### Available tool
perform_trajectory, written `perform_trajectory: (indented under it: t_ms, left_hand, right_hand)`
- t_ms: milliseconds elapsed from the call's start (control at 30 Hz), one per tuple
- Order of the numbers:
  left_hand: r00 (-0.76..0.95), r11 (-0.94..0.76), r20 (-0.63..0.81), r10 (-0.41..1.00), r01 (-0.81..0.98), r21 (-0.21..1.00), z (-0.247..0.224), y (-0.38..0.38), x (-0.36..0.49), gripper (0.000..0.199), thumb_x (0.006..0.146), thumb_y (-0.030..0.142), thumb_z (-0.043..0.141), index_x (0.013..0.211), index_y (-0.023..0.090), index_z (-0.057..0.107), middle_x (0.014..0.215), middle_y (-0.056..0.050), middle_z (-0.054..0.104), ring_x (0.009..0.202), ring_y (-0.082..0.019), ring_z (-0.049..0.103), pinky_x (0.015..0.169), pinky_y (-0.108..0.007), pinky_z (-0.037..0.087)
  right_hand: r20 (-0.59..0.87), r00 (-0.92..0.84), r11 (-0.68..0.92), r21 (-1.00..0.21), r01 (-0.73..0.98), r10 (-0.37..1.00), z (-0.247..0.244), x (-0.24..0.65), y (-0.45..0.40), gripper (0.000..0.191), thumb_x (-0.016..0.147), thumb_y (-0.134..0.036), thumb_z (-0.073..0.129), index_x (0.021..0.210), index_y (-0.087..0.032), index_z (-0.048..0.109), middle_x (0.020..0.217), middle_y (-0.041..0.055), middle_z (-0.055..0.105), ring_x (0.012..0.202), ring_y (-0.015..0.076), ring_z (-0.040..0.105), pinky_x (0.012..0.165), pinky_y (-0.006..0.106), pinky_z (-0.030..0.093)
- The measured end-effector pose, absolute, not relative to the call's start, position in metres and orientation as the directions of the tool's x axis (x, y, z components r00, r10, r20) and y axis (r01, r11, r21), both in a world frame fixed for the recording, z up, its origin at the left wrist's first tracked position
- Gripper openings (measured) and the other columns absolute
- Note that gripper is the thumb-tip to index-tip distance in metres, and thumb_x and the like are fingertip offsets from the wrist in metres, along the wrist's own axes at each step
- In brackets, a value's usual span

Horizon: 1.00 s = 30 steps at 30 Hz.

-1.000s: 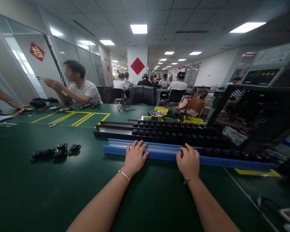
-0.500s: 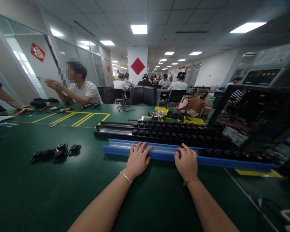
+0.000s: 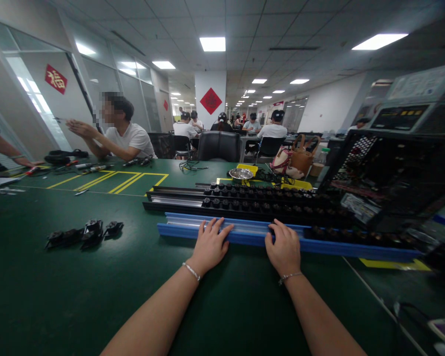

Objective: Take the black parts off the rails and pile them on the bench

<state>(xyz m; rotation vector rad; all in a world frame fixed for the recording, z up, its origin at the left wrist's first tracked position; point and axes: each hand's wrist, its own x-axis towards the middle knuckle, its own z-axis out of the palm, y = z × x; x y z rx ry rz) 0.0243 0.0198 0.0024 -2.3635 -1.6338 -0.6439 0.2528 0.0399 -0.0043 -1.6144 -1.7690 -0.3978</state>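
Observation:
A long blue channel (image 3: 246,239) with a pale strip inside lies across the green table in front of me. My left hand (image 3: 210,243) rests over its left half, fingers spread and holding nothing. Farther right, my right hand (image 3: 285,244) has its fingers bent into the channel around a small black part, mostly hidden by the fingertips. Several dark round-topped parts (image 3: 332,232) sit in a row at the channel's right end. Behind it run black channels (image 3: 170,206), also filled with rows of black round-topped parts (image 3: 244,205).
Loose black parts (image 3: 92,231) lie on the table to the left. An open computer case (image 3: 404,183) stands at right. Behind the channels are a metal dish (image 3: 241,174), yellow trays (image 3: 295,184) and bags (image 3: 302,155). A co-worker (image 3: 128,138) sits across at left.
My right hand has shifted slightly left along the blue channel, with the small black part under its fingertips. My left hand stays in place, fingers spread.

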Motion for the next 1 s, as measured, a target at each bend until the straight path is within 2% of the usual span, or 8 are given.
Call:
perform_trajectory:
  t_ms: [433,1000]
  left_hand:
    - [0.293,-0.373,0.450,0.844,0.923,0.097,0.0047,0.0193,0.0249,0.049,0.083,0.030,0.052,0.131,0.035,0.045,0.140,-0.004,0.044,0.130,-0.027,0.036,0.109,-0.053,0.023]
    - [0.285,-0.367,0.455,0.844,0.925,0.101,0.0028,0.0199,0.0252,0.048,0.081,0.029,0.054,0.129,0.036,0.047,0.140,-0.003,0.044,0.128,-0.026,0.038,0.109,-0.052,0.023]
  right_hand:
    - [0.656,-0.001,0.201,-0.229,0.952,0.755,-0.0028,0.2499,0.0375,0.030,0.082,-0.028,0.042,0.102,-0.017,0.062,0.121,0.0100,0.060,0.109,0.0255,0.051,0.101,0.046,0.030]
    - [0.652,-0.023,0.249,-0.256,0.934,0.758,-0.0014,0.2445,0.0342,0.029,0.081,-0.027,0.046,0.103,-0.019,0.062,0.122,0.0093,0.061,0.111,0.0259,0.051,0.103,0.050,0.028]
